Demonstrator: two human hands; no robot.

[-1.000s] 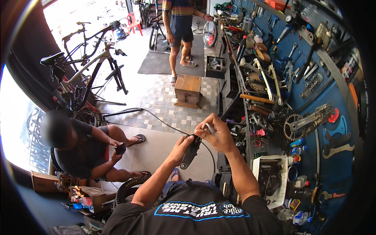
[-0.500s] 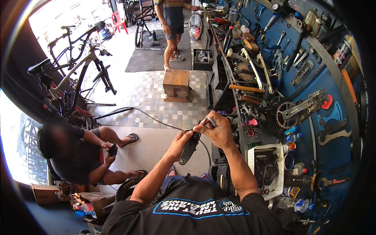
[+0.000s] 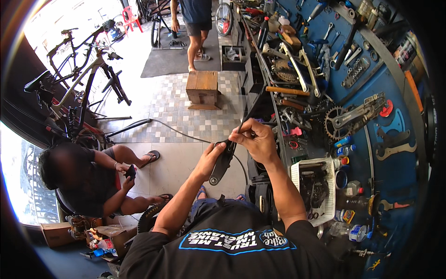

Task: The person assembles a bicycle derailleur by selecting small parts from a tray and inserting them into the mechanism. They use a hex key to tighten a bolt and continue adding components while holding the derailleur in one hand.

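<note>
In front of my chest I hold a dark, elongated bicycle part point(image 3: 221, 167) with a round metal-ringed lower end; its exact kind does not show. My left hand point(image 3: 209, 161) grips its upper left side, thumb along the top. My right hand point(image 3: 255, 141) is closed in a pinch at the upper end. From those fingertips a thin dark strip or rod point(image 3: 243, 114) sticks up; I cannot make out what it is. A dark cable point(image 3: 181, 133) runs across the floor behind my hands.
A workbench with bike parts and a white basket point(image 3: 293, 186) lies to my right, beside a blue tool wall point(image 3: 371, 116). Ahead stands a wooden stool point(image 3: 202, 86). A seated person point(image 3: 88, 181) is at left, near bicycles point(image 3: 83, 93); another person point(image 3: 197, 28) stands farther off.
The view has shifted slightly. My right fingers have changed their hold at the part's upper end, and the thin dark strip now points upward from them. My left hand keeps its grip.
</note>
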